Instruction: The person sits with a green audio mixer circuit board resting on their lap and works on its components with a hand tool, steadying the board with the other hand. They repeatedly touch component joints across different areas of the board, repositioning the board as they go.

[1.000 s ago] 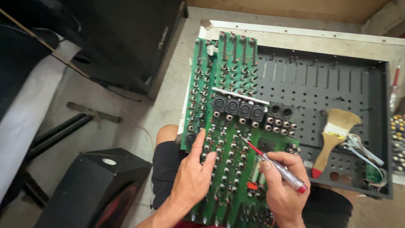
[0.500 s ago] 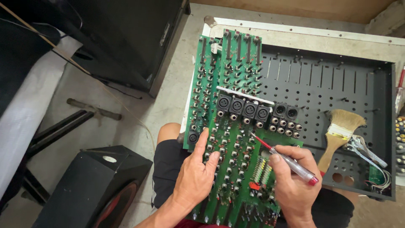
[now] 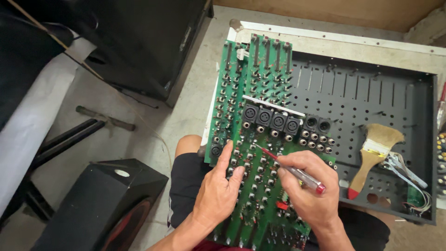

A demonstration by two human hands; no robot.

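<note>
A long green circuit board (image 3: 253, 107) with rows of small knobs and black round sockets lies across my lap and over a dark metal chassis (image 3: 371, 107). My left hand (image 3: 218, 190) rests flat on the board's lower part, index finger pointing up along a row of components. My right hand (image 3: 309, 190) grips a clear-handled screwdriver (image 3: 297, 174) with a red end cap like a pen. Its thin tip touches the board just below the black sockets.
A wooden-handled paintbrush (image 3: 374, 155) with a red tip lies inside the chassis at the right, beside loose wires (image 3: 409, 179). A black speaker box (image 3: 97, 204) stands at lower left. A large black cabinet (image 3: 144, 42) is at the top, and the concrete floor (image 3: 139, 121) holds a metal rod.
My right hand has shifted left and up with the screwdriver, bringing its tip closer to the black sockets. My left hand stays on the board.
</note>
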